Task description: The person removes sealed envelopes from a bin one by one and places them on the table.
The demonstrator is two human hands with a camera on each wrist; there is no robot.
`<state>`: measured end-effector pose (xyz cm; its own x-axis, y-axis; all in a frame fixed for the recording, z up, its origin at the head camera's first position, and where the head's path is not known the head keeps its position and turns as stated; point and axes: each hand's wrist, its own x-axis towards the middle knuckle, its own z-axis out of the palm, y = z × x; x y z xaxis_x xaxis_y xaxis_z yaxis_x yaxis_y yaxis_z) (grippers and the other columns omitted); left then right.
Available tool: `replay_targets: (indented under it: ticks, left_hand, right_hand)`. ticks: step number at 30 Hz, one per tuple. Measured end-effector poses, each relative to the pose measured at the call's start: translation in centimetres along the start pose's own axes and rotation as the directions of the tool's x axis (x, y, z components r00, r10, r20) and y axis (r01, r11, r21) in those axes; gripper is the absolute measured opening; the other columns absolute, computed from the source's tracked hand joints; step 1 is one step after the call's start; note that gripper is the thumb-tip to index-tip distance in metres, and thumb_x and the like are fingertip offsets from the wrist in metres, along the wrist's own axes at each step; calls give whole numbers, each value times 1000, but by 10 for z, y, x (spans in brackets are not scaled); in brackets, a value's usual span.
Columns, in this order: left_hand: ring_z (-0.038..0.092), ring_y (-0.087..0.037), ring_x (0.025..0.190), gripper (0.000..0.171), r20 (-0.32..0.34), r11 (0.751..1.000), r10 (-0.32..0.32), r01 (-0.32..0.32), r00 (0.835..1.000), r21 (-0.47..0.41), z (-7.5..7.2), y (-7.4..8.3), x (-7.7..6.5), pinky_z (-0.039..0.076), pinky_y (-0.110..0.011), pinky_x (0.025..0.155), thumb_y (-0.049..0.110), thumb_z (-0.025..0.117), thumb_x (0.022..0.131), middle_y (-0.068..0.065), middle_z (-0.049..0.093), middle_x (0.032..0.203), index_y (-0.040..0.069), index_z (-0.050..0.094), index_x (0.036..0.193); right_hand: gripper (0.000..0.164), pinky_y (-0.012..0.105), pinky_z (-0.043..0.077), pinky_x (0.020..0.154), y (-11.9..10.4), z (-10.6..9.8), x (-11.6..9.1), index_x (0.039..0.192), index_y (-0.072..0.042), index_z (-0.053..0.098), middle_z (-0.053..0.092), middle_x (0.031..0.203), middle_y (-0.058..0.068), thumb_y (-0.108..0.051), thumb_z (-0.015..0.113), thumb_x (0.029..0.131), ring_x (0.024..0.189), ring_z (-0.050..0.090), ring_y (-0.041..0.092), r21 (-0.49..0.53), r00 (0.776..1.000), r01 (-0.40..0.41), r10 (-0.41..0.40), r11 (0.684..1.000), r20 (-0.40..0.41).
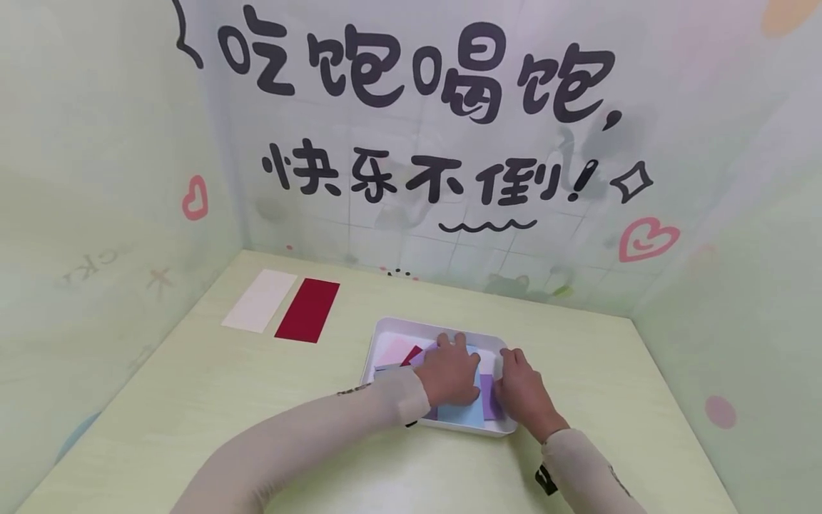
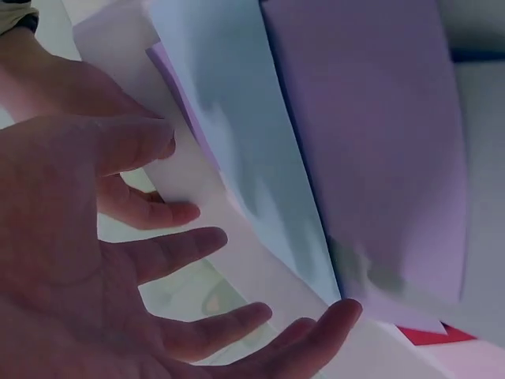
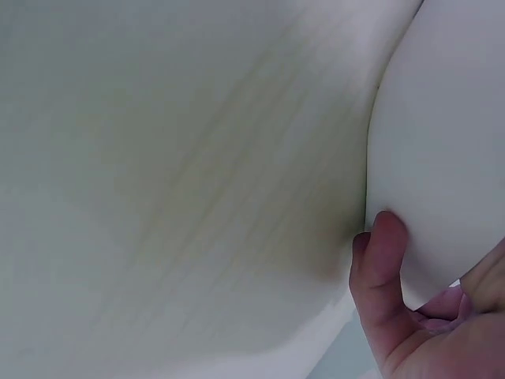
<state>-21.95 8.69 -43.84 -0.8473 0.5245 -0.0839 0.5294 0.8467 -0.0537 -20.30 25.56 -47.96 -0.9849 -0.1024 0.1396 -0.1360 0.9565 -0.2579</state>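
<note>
A shallow white tray holds several overlapping coloured paper cards. My left hand is over the cards, fingers spread and slightly bent, none of them closed round a card. Beneath it lies a light blue card, between a purple card on the right and a larger purple card. Pink paper and a dark red corner show at the tray's left. My right hand grips the tray's right rim; in the right wrist view, its fingertips press the outer wall.
At the back left of the pale yellow-green table, a pale pink card lies beside a dark red card. Printed hangings enclose the table: a back curtain with black lettering, plus side panels to left and right.
</note>
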Motion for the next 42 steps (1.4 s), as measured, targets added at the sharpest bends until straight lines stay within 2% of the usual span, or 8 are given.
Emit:
replay_targets:
  ticks: [5,9,14,24,30,36,42]
  left_hand:
    - [52,-35,106,59,4,999,-37,37,999,36,4,17,-2,55,-43,56,66,59,88,-17,48,128,22,62,127]
    - [55,-37,101,59,-35,997,-43,45,998,56,9,26,-5,53,-46,49,68,58,86,-19,53,118,19,66,118]
    - [56,-34,93,54,-60,994,-52,57,997,98,13,28,-6,51,-45,48,66,61,83,-18,57,105,21,68,111]
    - [57,-37,95,45,-47,993,-74,78,996,84,11,32,-7,53,-49,53,54,66,82,-20,56,105,17,67,108]
    - [48,-33,99,46,14,997,-69,68,998,35,8,29,-5,50,-49,54,55,67,80,-15,52,108,20,65,110]
    - [41,-32,101,43,90,993,-83,90,992,-74,-2,19,-6,45,-48,64,51,65,82,-13,49,108,19,63,111]
    - [43,-32,101,45,92,993,-44,53,995,-104,-16,4,-14,45,-50,71,50,61,84,-13,50,106,18,65,115]
  right_hand:
    - [50,49,54,74,1,2,-1,129,11,46,51,113,22,-2,63,84,80,59,33,17,999,30,-30,999,-22]
    - [47,49,54,74,0,2,-1,127,11,47,51,113,22,-2,62,84,79,58,32,18,999,42,-42,999,-27]
    - [46,49,55,74,0,1,-1,126,10,47,51,112,22,-2,62,84,77,58,32,5,997,61,-61,998,-37]
    - [45,49,55,69,2,4,-2,125,12,48,52,112,24,-2,62,84,77,60,33,0,993,91,-91,996,-69]
    - [45,49,55,70,2,4,-2,124,12,49,52,111,24,-2,62,84,78,59,33,3,993,93,-92,996,-71]
    - [45,48,54,68,4,3,-2,124,10,49,51,111,21,-1,60,83,76,58,33,5,995,75,-75,997,-68]
    - [47,48,54,69,7,2,-2,127,10,48,51,112,20,-2,58,82,76,58,32,7,997,58,-57,998,-55]
